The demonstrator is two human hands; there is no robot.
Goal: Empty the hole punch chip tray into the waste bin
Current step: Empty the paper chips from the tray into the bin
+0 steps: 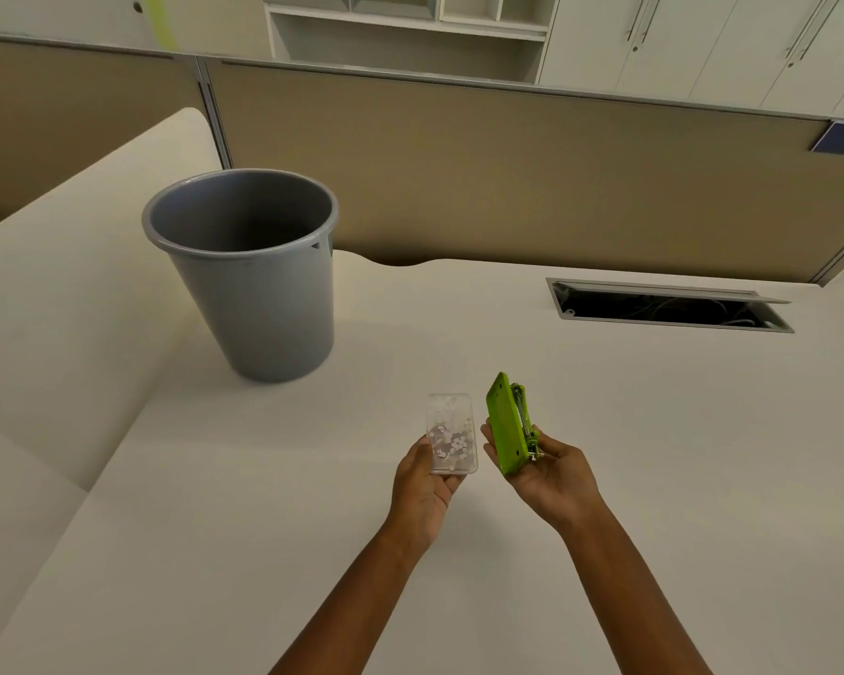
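Note:
My left hand (422,494) holds a clear plastic chip tray (450,433) level above the desk, with several white paper dots lying inside it. Just to its right, my right hand (551,475) grips a green hole punch (507,423) turned on its side, its metal mechanism facing right. The tray is separated from the punch by a small gap. A grey waste bin (259,304) stands upright on the desk to the far left of both hands, its mouth open.
The white desk (654,455) runs under both hands. An open cable slot (668,306) with a raised flap lies at the back right. A beige partition (507,177) bounds the far edge, with cabinets behind it.

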